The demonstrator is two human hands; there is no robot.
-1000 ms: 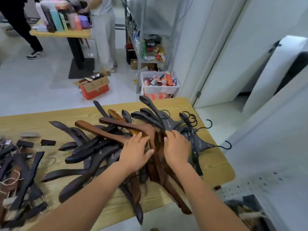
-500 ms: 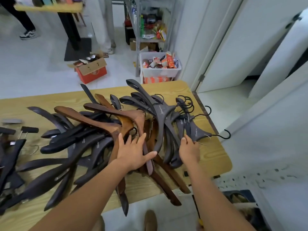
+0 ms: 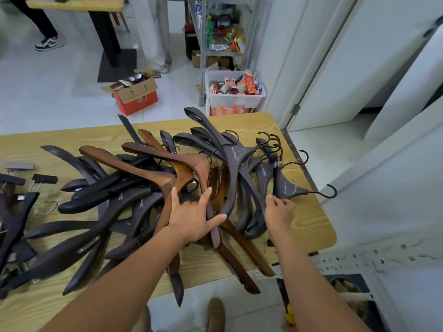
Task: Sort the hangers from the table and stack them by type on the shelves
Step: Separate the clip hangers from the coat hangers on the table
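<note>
- Pressing flat on the brown wooden hangers (image 3: 182, 168) at mid-table with the left hand (image 3: 194, 218): fingers spread wide, thumb stretched toward the tip of a grey arm, nothing gripped.
- Reaching with the right hand (image 3: 280, 212) to the lower edge of a small grey hanger (image 3: 288, 188) by the right edge of the table (image 3: 311, 226). Fingers curled against it; cannot tell whether actually closed on it.
- Near the far right corner, a fanned bunch of dark grey hangers (image 3: 236, 159), with black wire hooks (image 3: 273, 142) crowded together and two hooks poking out past the right edge.
- Toward the left edge, black contoured hangers (image 3: 96, 200) and, apart from them, clip hangers (image 3: 14, 212). None on the perforated metal shelving (image 3: 359, 259) below the table's near right corner, so likely early in the sorting.
- Probably separating grey from brown at this step.
- Risk one: snagged hooks. Lifting one grey hanger likely to drag its neighbours along and tip them off the right edge.
- Risk two: long brown arms already hanging over the near edge; easing the left palm's pressure, or tugging the pile sideways, could send them sliding to the floor.
- Risk three: brown and grey arms interleaved under the left palm, so easy to carry off a mixed handful.
</note>
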